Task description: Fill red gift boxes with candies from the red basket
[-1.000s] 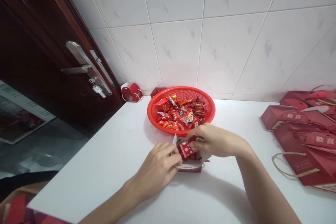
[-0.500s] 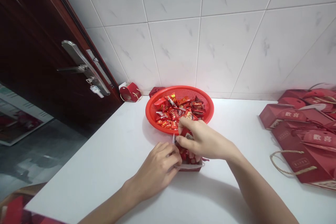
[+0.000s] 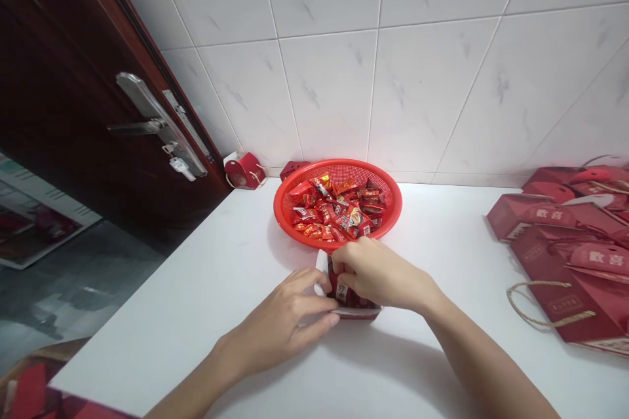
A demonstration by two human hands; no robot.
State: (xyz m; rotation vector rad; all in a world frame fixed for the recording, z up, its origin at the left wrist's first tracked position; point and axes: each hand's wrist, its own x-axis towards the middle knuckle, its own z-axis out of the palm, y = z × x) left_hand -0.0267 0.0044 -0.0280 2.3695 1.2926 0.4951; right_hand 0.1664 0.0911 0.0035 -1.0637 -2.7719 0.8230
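A small red gift box with white inner flaps stands open on the white table, in front of a red plastic basket. My left hand grips the box at its left side and front corner, thumb near the front wall. Over the opening, my right hand reaches down with curled fingers, pressing on a red wrapped candy inside. Its fingertips are partly hidden by the hand and box. Many red wrapped candies fill the basket.
Several red gift boxes with rope handles are piled at the right. One small box stands by the wall, another behind the basket. A dark door with keys in its lock is at the left, beyond the table edge.
My right hand has pushed lower into the box with the candy. My left hand has shifted its hold, its fingers now more spread and the thumb showing at the front corner.
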